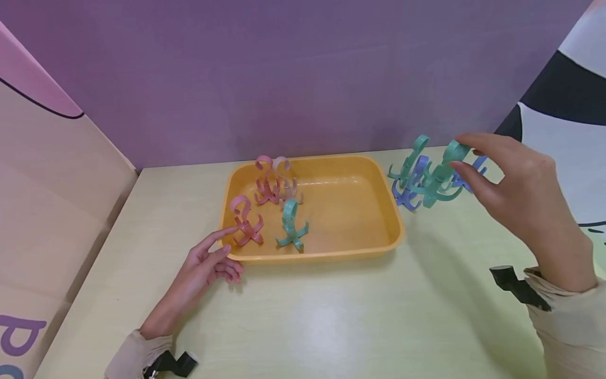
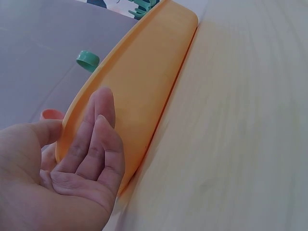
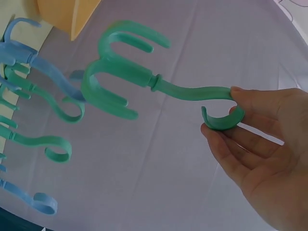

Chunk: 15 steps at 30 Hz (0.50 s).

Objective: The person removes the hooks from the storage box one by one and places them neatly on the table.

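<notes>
My right hand [image 1: 525,195] pinches the curled end of a green plastic hook [image 1: 437,179] between thumb and fingers, its several curved prongs pointing away from the palm. Behind it, more hooks stand at the table's back right, among them another green hook [image 1: 408,166] and a blue hook [image 1: 404,195]. At the tray's front left corner my left hand [image 1: 201,266] holds the rim of the yellow tray [image 1: 345,210], index finger over the inside and the other fingers outside. Close to that fingertip is a pink hook [image 1: 247,229].
Inside the tray stand a red-pink hook [image 1: 268,189], a pale pink hook [image 1: 289,189] and a green hook [image 1: 291,229], all in its left half. A purple panel [image 1: 303,79] rises along the back of the pale table [image 1: 303,321]. Printed side panels flank it.
</notes>
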### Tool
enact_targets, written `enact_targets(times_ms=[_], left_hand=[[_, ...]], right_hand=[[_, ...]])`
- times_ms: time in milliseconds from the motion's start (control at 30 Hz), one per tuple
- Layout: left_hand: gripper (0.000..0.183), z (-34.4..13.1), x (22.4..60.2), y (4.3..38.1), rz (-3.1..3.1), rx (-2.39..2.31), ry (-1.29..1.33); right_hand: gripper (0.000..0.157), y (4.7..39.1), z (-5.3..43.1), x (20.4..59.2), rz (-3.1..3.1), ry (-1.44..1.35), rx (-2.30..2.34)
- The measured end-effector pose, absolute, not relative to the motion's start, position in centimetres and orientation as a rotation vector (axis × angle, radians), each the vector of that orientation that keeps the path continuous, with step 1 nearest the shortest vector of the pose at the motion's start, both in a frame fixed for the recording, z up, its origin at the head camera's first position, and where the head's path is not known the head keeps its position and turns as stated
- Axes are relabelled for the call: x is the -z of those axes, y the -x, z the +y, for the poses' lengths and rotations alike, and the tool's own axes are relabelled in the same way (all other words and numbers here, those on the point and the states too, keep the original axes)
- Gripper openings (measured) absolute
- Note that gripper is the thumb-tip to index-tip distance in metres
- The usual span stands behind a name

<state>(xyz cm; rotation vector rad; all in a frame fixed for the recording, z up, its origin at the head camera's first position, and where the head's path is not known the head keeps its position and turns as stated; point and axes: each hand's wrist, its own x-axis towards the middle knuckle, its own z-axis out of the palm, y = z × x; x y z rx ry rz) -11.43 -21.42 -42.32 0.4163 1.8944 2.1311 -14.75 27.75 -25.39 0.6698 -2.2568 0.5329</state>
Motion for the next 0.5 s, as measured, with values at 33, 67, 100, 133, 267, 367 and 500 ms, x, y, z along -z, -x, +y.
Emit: enact_targets(times_ms=[33,67,100,133,267,367,500], left_hand=[[0.048,-21.4,42.3,11.4,1.893,-2.132,-0.42],[0.048,-21.4,42.4,11.4,1.892,-2.133,-0.422],[0.048,-21.4,42.4,11.5,1.888,-2.134,-0.427],[0.047,-21.3,42.4,11.5,1.887,-2.134,-0.432],[0.048,-21.1,42.5,11.5,1.875,-2.137,-0.431],[0.048,-21.1,42.5,11.5,1.873,-2.136,-0.412],[0.048,-21.1,42.4,11.6,1.877,-2.13,-0.404]], right_hand=[[0.045,14.8,27.9,25.4,-2.264,-0.664,-0.53],[0.045,14.9,28.1,25.4,-2.271,-0.658,-0.527],[0.044,15.0,28.3,25.4,-2.28,-0.652,-0.522],[0.044,15.0,28.4,25.4,-2.295,-0.64,-0.514],[0.042,15.2,29.3,25.5,-2.34,-0.58,-0.484],[0.039,15.5,30.0,25.7,-2.352,-0.536,-0.479],[0.037,15.8,30.7,26.0,-2.362,-0.495,-0.479]])
